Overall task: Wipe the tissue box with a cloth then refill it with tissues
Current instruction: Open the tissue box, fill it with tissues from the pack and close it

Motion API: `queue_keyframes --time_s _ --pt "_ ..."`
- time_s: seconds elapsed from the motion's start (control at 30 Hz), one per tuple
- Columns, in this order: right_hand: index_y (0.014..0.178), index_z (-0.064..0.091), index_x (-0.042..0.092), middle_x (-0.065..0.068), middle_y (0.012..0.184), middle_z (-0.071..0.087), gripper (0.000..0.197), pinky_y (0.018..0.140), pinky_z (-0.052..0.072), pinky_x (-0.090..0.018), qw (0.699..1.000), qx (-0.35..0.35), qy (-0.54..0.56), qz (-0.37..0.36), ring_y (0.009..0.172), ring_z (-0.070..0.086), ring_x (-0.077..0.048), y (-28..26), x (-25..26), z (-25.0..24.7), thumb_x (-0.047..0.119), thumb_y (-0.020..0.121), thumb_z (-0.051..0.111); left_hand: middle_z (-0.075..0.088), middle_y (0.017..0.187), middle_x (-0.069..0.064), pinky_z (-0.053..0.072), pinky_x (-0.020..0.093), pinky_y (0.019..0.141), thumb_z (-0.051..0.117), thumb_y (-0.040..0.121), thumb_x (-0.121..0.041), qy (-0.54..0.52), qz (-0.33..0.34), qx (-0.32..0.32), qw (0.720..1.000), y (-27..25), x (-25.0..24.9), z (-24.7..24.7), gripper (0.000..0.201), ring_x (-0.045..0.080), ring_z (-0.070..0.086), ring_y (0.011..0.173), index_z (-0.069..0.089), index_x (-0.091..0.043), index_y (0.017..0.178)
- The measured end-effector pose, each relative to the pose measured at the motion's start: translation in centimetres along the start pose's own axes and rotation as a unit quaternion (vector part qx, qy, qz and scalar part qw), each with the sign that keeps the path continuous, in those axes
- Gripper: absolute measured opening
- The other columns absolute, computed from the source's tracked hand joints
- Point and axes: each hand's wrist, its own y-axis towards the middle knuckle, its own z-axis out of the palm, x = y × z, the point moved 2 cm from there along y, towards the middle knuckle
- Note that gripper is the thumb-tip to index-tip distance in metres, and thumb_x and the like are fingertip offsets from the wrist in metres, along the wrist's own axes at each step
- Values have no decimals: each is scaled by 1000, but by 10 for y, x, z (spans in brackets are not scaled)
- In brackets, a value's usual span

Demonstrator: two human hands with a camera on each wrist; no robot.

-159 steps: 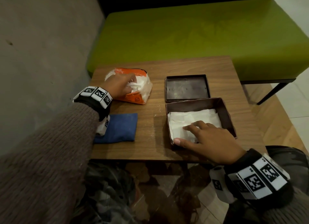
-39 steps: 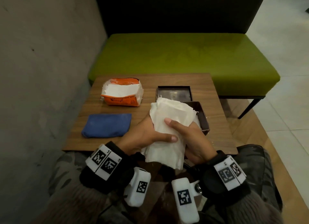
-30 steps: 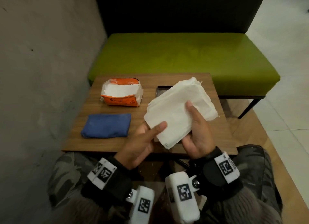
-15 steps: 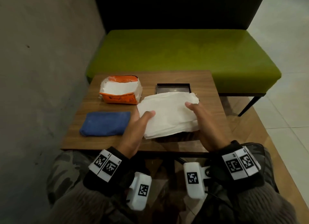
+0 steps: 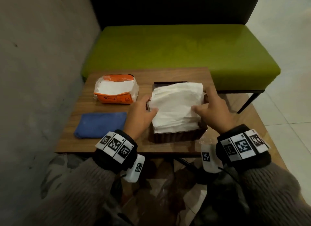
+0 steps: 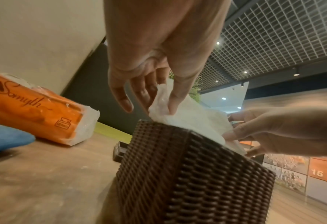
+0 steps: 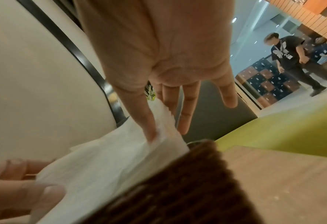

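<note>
One stack of tissues (image 5: 176, 106) sits atop one brown woven tissue box (image 5: 178, 136) on the counter (image 5: 107, 145). The left hand (image 5: 140, 114) and right hand (image 5: 213, 109) each pinch a side of the stack between thumb and fingers. One blue cloth (image 5: 101, 124) and one orange tissue pack (image 5: 116, 89) lie left. Only the left wrist view shows the pack's lettering, perhaps "Somyth".

- The white tissue stack (image 5: 176, 107) sits in the brown woven tissue box (image 5: 178, 138), near right on the wooden surface (image 5: 70, 141).
- The dark box lid (image 5: 168, 83) lies behind it.
- The orange tissue pack (image 5: 116, 92) lies far left.
- The blue folded cloth (image 5: 101, 124) lies near left.
- The green bench (image 5: 168, 49) stands beyond.
</note>
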Motion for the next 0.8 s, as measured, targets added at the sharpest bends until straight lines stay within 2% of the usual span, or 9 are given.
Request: queue_keyframes --time_s 0.07,0.13,0.17,0.23,0.3,0.4,0.53,0.63,0.8 --pt "133 38 15 3 104 56 54 91 44 -36 998 30 -55 -6 97 57 -19 -2 -10 0 16 87 65 66 103 5 53 45 83 66 82 -16 51 10 20 998 -6 5 4 32 21 62 94 60 -14 113" --pt "138 30 19 1 107 59 60 111 25 -57 985 72 -156 -6 108 58 -25 -4 -18 0 22 88 63 62 107 7 48 45 88 66 82 -25 148 31 21 988 -10 8 7 34 23 56 100 60 -15 114" --pt "140 26 19 -2 111 60 63 114 17 -59 974 100 -203 -4 113 55 -26 -5 -18 0 25 89 62 59 110 6 43 44 94 66 82 -28 189 35 25 981 -11 8 7 35 23 53 105 60 -16 114" --pt "144 19 18 -7 114 62 71 114 14 -57 951 151 -270 -4 119 52 -28 -6 -16 0 31 89 61 57 115 3 34 41 101 64 83 -35 247 38 56 966 -11 7 8 37 22 46 114 58 -18 116" --pt "148 12 17 -9 109 64 80 112 25 -55 938 169 -301 -11 115 54 -30 -6 -11 1 35 87 61 58 115 0 34 38 99 64 82 -39 267 45 79 959 -6 5 9 43 20 44 116 56 -21 120" --pt "150 7 16 -12 121 56 86 98 43 -49 940 107 -321 -28 112 54 -31 -11 -2 3 40 87 60 62 106 -1 39 34 91 67 82 -31 222 88 33 971 -1 -1 5 47 20 49 108 54 -17 125" --pt "141 35 15 -10 136 47 62 101 40 -41 941 65 -323 -78 124 44 -27 -20 11 18 46 90 54 60 107 -8 28 35 94 57 88 -36 298 163 80 937 -10 -11 6 28 15 44 113 58 -25 114" --pt "129 53 17 -6 134 52 46 106 35 -43 932 137 -319 -106 123 48 -24 -14 9 38 46 95 44 60 119 -10 22 44 103 40 95 -42 403 162 169 885 -11 -6 16 31 12 33 128 60 -29 114" --pt "128 54 18 -12 139 44 45 106 35 -46 901 255 -350 -37 126 44 -31 4 -4 58 44 99 32 61 122 -8 16 58 106 25 98 -40 480 128 247 832 4 4 29 44 15 29 134 65 -25 109"
